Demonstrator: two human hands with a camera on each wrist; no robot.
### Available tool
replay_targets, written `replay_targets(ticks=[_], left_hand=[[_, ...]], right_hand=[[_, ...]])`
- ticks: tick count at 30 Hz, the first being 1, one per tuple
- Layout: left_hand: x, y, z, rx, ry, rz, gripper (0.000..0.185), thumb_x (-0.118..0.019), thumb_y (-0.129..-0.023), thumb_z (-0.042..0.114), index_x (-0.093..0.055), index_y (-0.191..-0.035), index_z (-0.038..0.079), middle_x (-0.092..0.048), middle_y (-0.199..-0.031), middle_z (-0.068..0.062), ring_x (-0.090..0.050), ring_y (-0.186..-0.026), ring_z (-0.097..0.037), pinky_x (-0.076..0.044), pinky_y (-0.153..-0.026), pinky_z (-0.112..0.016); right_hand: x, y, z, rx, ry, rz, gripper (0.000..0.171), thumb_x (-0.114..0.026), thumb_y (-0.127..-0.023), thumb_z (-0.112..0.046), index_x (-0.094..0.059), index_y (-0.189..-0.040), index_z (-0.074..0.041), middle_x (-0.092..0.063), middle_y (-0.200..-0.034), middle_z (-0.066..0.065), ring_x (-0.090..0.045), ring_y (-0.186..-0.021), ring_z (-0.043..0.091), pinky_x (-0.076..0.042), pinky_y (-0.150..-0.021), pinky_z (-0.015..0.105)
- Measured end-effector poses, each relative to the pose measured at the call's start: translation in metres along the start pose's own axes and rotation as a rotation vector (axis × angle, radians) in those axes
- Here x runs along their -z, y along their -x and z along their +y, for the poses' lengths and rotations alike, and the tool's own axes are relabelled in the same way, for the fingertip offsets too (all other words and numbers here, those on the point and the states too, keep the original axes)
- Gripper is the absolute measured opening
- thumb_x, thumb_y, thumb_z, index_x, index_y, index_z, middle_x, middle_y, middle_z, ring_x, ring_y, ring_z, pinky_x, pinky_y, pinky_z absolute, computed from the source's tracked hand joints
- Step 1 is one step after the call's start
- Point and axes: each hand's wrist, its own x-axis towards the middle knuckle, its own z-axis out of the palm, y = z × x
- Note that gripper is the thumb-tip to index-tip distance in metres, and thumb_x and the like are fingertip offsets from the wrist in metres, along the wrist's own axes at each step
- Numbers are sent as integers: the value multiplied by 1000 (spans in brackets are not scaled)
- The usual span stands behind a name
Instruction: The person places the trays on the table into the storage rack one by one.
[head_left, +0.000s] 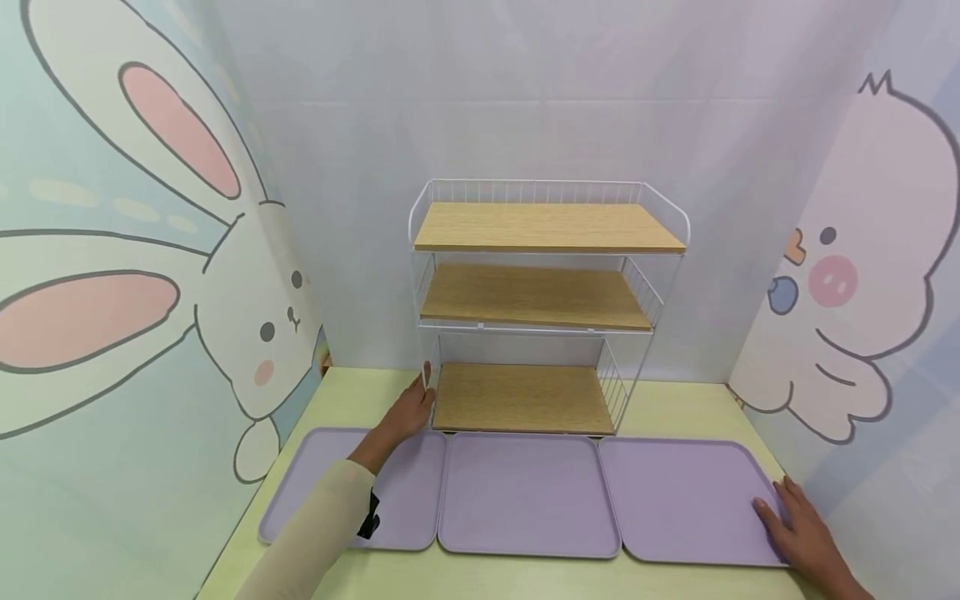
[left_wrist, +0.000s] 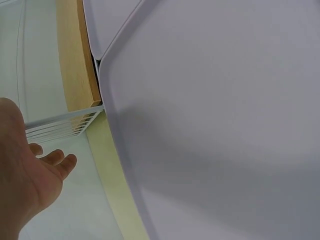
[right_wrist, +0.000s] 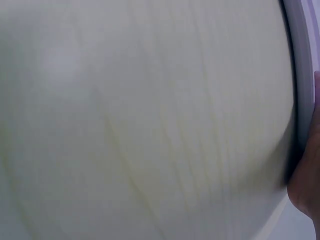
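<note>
A three-tier rack (head_left: 547, 310) with white wire sides and wooden boards stands against the back wall. My left hand (head_left: 408, 408) grips its front left post low down, thumb and fingers on either side of the wire. In the left wrist view, that hand (left_wrist: 32, 175) is beside the white wire side (left_wrist: 65, 124), its fingers bent. Over the right rim of the right purple tray (head_left: 690, 500) rests my right hand (head_left: 806, 533), fingers fairly straight and thumb over the tray. The right wrist view shows only part of this hand (right_wrist: 306, 175), against the tray's rim (right_wrist: 302, 65).
A middle purple tray (head_left: 528, 496) and a left purple tray (head_left: 405, 508) lie in the same row, in front of the rack. The pale yellow table (head_left: 675, 408) is bounded by a left curtain with a rabbit (head_left: 255, 333) and a right one with a chick (head_left: 877, 292).
</note>
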Motion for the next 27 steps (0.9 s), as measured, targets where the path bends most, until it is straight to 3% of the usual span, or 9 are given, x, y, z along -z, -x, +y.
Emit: replay_targets(ticks=[4, 7, 9, 11, 14, 17, 20, 23, 27], left_hand=[[-1, -1, -1, 5, 1, 4, 68, -24, -122, 28, -2, -180, 0, -20, -186, -29, -29, -169, -54, -27, -139, -66], [-1, -2, -2, 10, -2, 11, 68, -24, -121, 28, -4, -180, 1, -20, -186, -27, -30, -169, -53, -28, -139, -66], [-2, -2, -2, 8, -1, 17, 67, -25, -121, 27, -6, -180, 1, -21, -186, -27, -30, -169, -54, -28, -139, -67], [-2, -2, -3, 13, -6, 18, 67, -25, -121, 27, -7, -180, 1, -22, -186, -27, -31, -168, -55, -28, -139, -67], [-3, -2, -4, 13, -13, 16, 67, -25, -121, 27, -7, -181, 2, -23, -186, -27, -32, -168, -55, -28, -139, -67], [-2, -2, -4, 11, -18, 15, 67, -25, -121, 28, -7, -181, 1, -24, -185, -28, -33, -167, -55, -29, -138, -67], [0, -1, -3, 19, -11, 4, 68, -24, -122, 29, -5, -181, 2, -23, -185, -28, -33, -168, -54, -29, -139, -66], [1, 0, -1, 23, -6, 2, 68, -23, -122, 30, -5, -181, 3, -23, -186, -28, -32, -168, -54, -29, -139, -67], [1, 0, 0, 22, -1, -3, 67, -23, -122, 30, -5, -181, 3, -22, -186, -27, -31, -169, -54, -28, -139, -67]], right_hand=[[-2, 2, -1, 28, -45, 102, 60, -43, -119, -19, -37, -154, 28, -28, -159, 58, -23, -150, 80, 2, -141, 69], [-2, 1, -4, 34, -36, 181, 43, -45, -114, -6, -47, -143, 25, -39, -153, 55, -36, -142, 77, -10, -139, 73], [1, 1, -8, 2, -12, 199, 38, -47, -111, -3, -52, -139, 22, -47, -148, 52, -41, -137, 73, -22, -130, 77], [5, -1, -11, -41, 10, 190, 38, -49, -110, -3, -54, -139, 22, -54, -140, 50, -50, -128, 67, -38, -113, 72], [15, -2, -16, -105, 16, 151, 40, -52, -111, -6, -54, -141, 21, -62, -128, 47, -61, -112, 54, -47, -88, 42], [25, -6, -18, -105, 12, 143, 41, -54, -112, -10, -56, -142, 19, -69, -121, 45, -70, -93, 35, -41, -69, 23], [32, -9, -18, -97, -3, 134, 42, -53, -114, -15, -56, -144, 14, -69, -125, 48, -73, -91, 26, -39, -68, 21], [37, -9, -17, -122, -48, 86, 48, -51, -117, -21, -53, -151, 13, -63, -137, 52, -66, -91, 1, -39, -68, 17], [40, -4, -15, -186, -144, 3, 59, -50, -120, -28, -43, -166, 8, -46, -154, 55, -37, -92, -30, -39, -68, 9]])
